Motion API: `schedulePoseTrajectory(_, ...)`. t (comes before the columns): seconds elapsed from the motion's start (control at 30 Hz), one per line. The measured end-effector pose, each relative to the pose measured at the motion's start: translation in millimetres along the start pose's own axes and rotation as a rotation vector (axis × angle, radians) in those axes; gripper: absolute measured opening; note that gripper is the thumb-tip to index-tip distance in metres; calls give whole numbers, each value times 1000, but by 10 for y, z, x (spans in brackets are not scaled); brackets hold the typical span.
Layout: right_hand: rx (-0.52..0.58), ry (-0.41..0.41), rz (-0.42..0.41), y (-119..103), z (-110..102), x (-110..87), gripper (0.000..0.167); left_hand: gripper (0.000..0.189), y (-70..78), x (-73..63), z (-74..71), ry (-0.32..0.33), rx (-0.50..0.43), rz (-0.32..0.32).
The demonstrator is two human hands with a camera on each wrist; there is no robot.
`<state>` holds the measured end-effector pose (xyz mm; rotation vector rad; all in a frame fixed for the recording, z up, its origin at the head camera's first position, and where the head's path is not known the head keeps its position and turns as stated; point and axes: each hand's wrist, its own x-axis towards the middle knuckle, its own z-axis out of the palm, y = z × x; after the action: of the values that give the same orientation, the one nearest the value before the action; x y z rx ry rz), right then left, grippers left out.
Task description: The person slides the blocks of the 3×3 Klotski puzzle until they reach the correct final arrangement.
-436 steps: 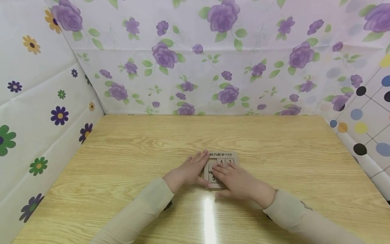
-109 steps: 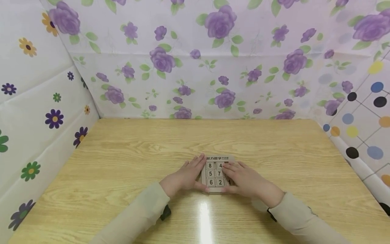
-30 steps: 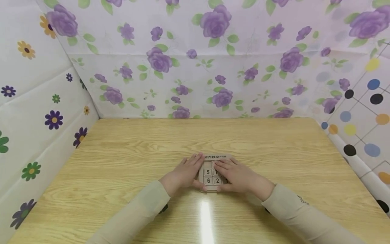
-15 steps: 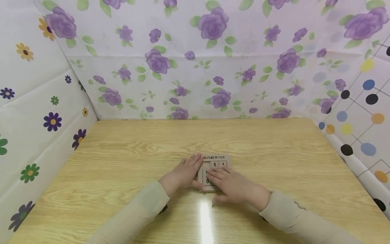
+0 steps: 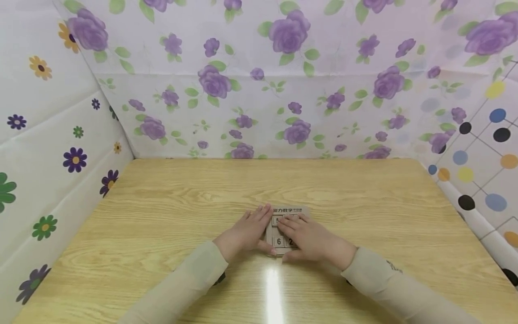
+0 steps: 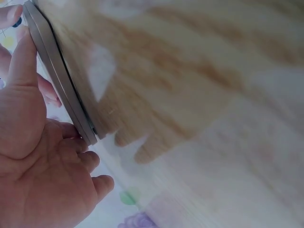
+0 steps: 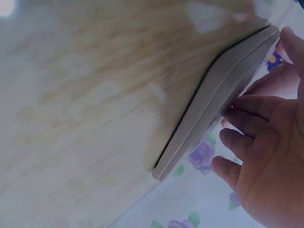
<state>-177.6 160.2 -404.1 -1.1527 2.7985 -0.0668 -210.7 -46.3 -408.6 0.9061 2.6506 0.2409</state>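
Observation:
A sliding number puzzle (image 5: 289, 210) with a grey-beige frame lies flat on the table in the head view. Its top-left tile (image 5: 276, 221) is partly covered, apparently a 5, with a vacant slot below it. A 6 tile (image 5: 279, 241) and a partly covered 2 tile sit in the bottom row. My left hand (image 5: 244, 230) holds the frame's left side, thumb at the near corner, fingers along the far part. My right hand (image 5: 310, 237) lies over the right half, extended fingertips on the upper tiles and thumb by the near edge; it hides several tiles.
The wood-grain table (image 5: 182, 189) reaches back to a floral cloth (image 5: 259, 112). Patterned cloths also line the left and right sides. The puzzle's side (image 7: 204, 104) sits close on the glossy tabletop in the right wrist view.
The 8 tile has slid right from the top-left corner, and the 5 tile then up into that slot. My right fingertips have moved up over the tiles; the left hand keeps its place.

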Motion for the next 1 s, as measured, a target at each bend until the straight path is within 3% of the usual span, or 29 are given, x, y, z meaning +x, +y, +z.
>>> schedulePoseTrajectory(0.23, 6, -15, 0, 19, -8, 17, 93, 111, -21, -1, 2, 3, -9, -10)
schedulePoseTrajectory(0.7, -70, -69, -20, -279, 3, -252, 85, 112, 0, -1, 32, 7, -24, -7)
schedulePoseTrajectory(1.0, -127, -40, -43, -368, -36, -306, 82, 113, -19, 7, 25, 3, -29, -14)
